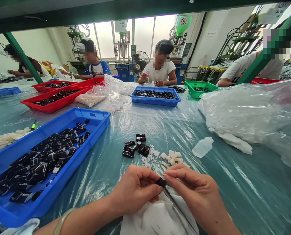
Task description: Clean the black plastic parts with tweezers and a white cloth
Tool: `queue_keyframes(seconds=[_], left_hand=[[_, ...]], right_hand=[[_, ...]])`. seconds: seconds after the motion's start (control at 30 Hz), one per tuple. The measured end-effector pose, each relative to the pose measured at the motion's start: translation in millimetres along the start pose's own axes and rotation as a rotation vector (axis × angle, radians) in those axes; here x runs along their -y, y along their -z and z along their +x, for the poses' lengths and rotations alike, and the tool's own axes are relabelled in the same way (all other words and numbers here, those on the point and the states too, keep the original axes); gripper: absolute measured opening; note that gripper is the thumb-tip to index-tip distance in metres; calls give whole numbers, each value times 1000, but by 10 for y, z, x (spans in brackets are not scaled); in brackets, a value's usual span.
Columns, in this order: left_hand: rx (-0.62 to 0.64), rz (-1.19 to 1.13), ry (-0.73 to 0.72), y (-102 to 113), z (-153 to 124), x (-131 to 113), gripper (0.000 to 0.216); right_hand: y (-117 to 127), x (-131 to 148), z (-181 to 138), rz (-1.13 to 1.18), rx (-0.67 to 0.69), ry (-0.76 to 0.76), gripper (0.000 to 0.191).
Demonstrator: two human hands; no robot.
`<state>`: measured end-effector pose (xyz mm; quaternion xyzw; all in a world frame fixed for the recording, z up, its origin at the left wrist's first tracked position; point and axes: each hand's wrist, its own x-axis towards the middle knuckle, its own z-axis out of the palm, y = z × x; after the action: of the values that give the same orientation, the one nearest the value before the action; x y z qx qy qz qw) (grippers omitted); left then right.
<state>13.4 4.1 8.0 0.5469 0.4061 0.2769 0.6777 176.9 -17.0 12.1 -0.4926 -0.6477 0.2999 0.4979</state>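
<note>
My left hand (137, 187) pinches a small glossy black plastic part (162, 182) between thumb and fingers. Against that part's upper end press the thumb and forefinger of my right hand (196, 189); a tiny whitish bit seems to show at their tips, too small to make out. Metal tweezers (176, 207) run slantwise beneath my right hand, and whether its lower fingers grip them is hidden. Under both hands lies a white cloth (150, 218). Just beyond are several black parts (135, 146), white shreds (150, 156) and cream-coloured foam-like pieces (173, 158).
A blue tray (91, 114) of black parts stands at left. A translucent bottle (202, 147) lies at right, near a big plastic bag (248, 111). Farther back are a red tray (49, 106), a blue tray (155, 101), a green tray (196, 93) and several seated people.
</note>
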Motion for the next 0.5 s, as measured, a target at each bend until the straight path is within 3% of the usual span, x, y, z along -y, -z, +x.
queue_keyframes(seconds=[0.17,0.3,0.5], left_hand=[[-22,-60,-17,6,-7,-6,15],[-35,-126,-11,4,-2,-3,14],[-50,-131,1,-3,-16,-14,13]], right_hand=[[4,-61,-40,-28,21,99,6],[-7,-137,-69,-95,-17,176,16],[-21,-146,-68,-111,-16,203,14]])
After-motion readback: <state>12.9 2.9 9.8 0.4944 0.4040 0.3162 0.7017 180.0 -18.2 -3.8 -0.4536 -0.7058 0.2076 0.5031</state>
